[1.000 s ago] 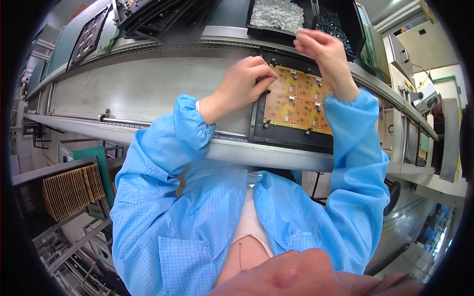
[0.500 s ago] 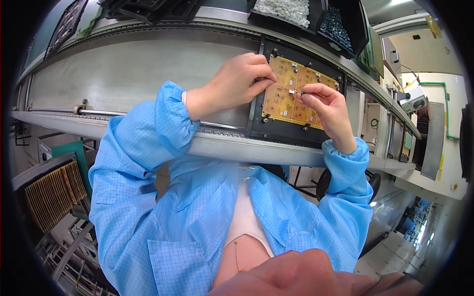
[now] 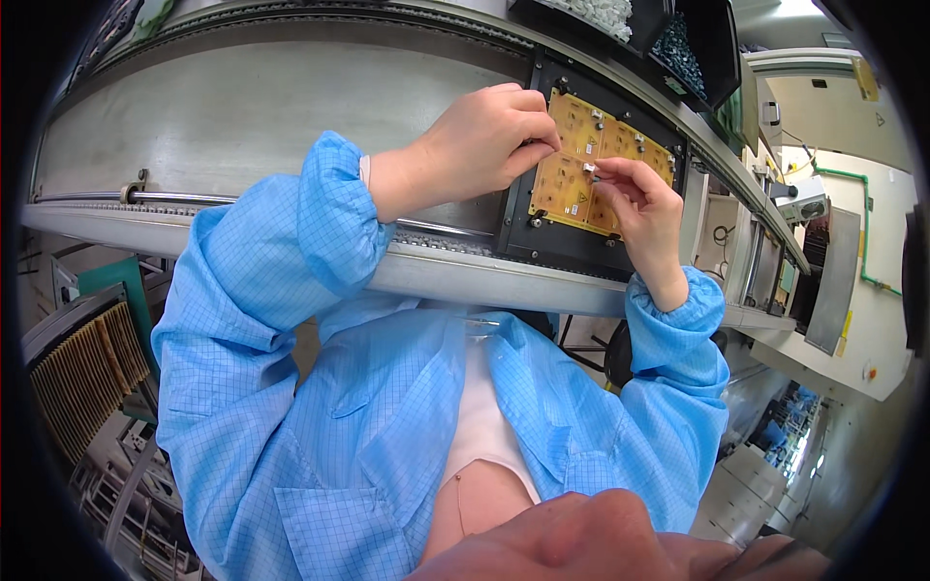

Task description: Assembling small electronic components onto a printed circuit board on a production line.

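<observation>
A yellow circuit board panel (image 3: 557, 198) lies in a black carrier plate (image 3: 567, 244) on the conveyor. Small white connectors and a few dark parts stand on the panel. My left hand (image 3: 494, 137) hovers at the panel's left edge, thumb and fingers pressed together; whatever is in them, if anything, is hidden. Over the middle of the panel, my right hand (image 3: 643, 208) pinches a small dark component (image 3: 597, 178) with thumb and forefinger. The component is right beside a white connector (image 3: 588, 168); whether they touch I cannot tell.
Behind the conveyor's far rail are a black bin of white parts (image 3: 608, 14) and another of dark blue-green parts (image 3: 680, 56). A metal rail (image 3: 465, 278) runs along the near side. A slotted rack (image 3: 87, 378) stands at the lower left.
My right hand has brought the dark component slightly left and down to the white connector. My left fingertips stay by the panel's left edge. The whole view has shifted a little.
</observation>
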The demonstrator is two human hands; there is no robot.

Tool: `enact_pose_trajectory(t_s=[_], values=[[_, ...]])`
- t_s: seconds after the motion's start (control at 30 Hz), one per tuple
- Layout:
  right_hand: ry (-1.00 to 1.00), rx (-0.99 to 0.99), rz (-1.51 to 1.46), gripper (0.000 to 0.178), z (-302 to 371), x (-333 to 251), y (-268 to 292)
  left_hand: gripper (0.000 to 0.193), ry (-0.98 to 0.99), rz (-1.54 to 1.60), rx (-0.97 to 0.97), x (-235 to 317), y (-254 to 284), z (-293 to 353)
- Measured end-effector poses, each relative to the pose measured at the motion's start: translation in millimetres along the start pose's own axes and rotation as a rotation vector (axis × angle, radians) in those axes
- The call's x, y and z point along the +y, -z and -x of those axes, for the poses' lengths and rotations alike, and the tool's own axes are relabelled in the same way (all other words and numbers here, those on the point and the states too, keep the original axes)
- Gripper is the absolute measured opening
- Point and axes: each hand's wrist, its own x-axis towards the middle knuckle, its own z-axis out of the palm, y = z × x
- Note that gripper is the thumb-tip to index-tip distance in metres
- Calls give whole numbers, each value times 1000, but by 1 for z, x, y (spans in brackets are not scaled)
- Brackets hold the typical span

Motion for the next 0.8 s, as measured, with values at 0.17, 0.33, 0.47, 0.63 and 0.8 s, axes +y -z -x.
enact_pose_trajectory(t_s=[0.17,0.33,0.47,0.63,0.8], values=[[72,99,130,29,3,-4,-5,7,-15,-12,-5,0,1,0],[243,154,402,28,6,-6,-5,10,-12,-34,-31,2,4,-1],[320,157,535,28,7,-6,-7,9,-25,-37,-14,1,3,0],[255,180,503,26,8,-2,-8,7,-69,-27,11,1,2,0],[179,177,469,24,7,-4,-7,6,-87,-36,7,0,0,0]])
